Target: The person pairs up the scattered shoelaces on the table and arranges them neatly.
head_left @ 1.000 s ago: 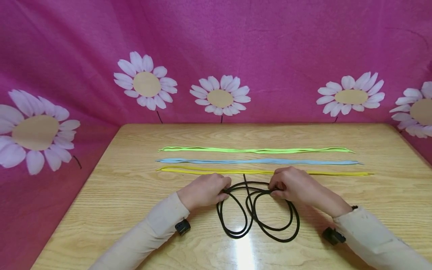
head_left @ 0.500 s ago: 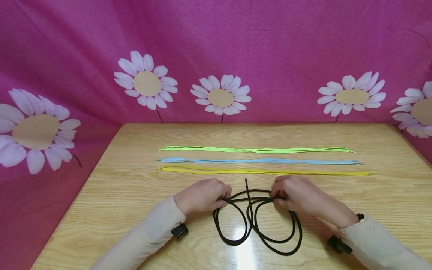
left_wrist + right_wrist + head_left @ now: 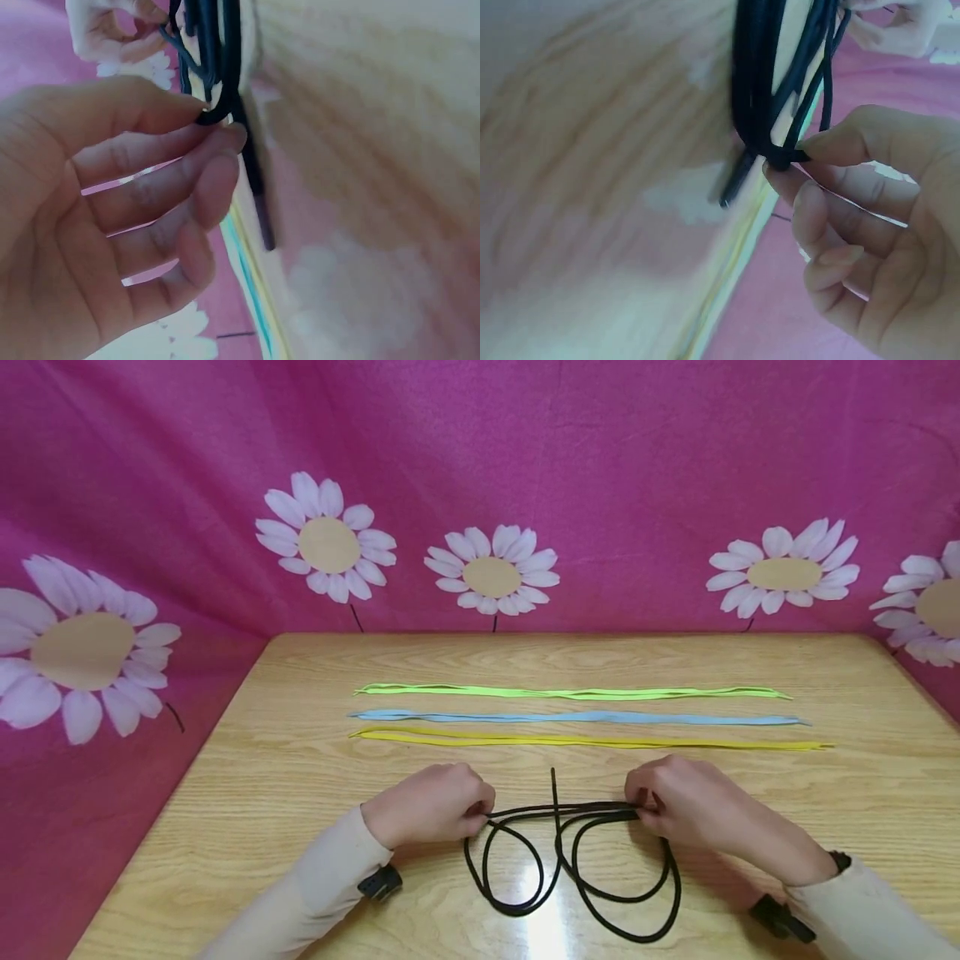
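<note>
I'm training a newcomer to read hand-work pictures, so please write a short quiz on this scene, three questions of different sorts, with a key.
1. Multiple choice: how is the round black cord arranged?
A) In one straight line
B) In open loops
C) In a tight ball
2. Fill in the blank: the flat light-blue lace lies between the flat lime-green lace and the flat ____ lace.
3. True or false: the left grip and the right grip both pinch the cord.

Key
1: B
2: yellow; the flat yellow lace is the one nearest the cord
3: true
</note>
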Demonstrator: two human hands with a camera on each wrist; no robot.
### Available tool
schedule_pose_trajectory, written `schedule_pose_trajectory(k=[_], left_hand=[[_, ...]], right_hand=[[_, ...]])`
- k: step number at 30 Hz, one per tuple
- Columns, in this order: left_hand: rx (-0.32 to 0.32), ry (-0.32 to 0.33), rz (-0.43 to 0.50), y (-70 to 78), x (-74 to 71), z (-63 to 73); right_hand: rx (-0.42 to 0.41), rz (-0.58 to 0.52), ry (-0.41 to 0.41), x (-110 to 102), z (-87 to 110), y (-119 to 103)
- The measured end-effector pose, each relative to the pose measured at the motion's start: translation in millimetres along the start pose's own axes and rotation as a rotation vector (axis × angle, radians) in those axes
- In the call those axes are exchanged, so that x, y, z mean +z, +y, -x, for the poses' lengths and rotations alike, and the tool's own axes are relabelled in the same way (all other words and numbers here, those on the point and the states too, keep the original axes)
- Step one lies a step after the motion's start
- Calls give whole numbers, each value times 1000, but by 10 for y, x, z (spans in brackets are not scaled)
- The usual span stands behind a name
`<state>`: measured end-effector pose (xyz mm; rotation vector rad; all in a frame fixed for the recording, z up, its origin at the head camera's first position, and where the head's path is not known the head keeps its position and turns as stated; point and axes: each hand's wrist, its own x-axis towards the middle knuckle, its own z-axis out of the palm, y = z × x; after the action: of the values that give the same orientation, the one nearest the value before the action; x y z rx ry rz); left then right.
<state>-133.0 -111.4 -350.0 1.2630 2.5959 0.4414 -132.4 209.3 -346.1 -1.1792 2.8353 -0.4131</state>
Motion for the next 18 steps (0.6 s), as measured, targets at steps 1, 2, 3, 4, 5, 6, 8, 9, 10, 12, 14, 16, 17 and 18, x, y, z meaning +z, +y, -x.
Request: schedule_pose_trajectory(k=[1, 2, 3, 4, 5, 6, 8, 9, 10, 12, 14, 16, 17, 18], left_hand=[[-1, 5, 0, -6, -16, 24], [-6, 9, 1, -16, -32, 48], [-9, 13, 5, -26, -49, 72], [-16, 19, 10, -37, -67, 95], [-23, 26, 20, -51, -84, 119], [-28, 36, 29, -69, -98, 143], [-47, 55, 49, -111, -127, 197], [-52, 67, 55, -134, -142, 228], [-59, 80, 58, -159, -154, 260], [-74, 104, 65, -214, -174, 332], [-97, 122, 71, -269, -192, 404], [-123, 141, 72, -324, -205, 473], [-134, 148, 73, -349, -209, 505], [-145, 151, 78, -373, -214, 536]], right_hand=[[9, 1, 0, -20, 20, 10], [18, 0, 8, -42, 44, 21], [20, -6, 23, -63, 72, 36], [26, -11, 34, -87, 99, 53], [34, -20, 41, -107, 125, 71], [41, -25, 52, -126, 149, 91], [62, -42, 67, -166, 196, 129], [73, -51, 70, -182, 219, 148], [92, -59, 68, -198, 239, 167], [124, -63, 71, -225, 279, 204], [151, -63, 69, -242, 315, 244], [168, -58, 62, -244, 347, 290], [171, -53, 62, -239, 364, 314], [172, -49, 58, -232, 380, 339]])
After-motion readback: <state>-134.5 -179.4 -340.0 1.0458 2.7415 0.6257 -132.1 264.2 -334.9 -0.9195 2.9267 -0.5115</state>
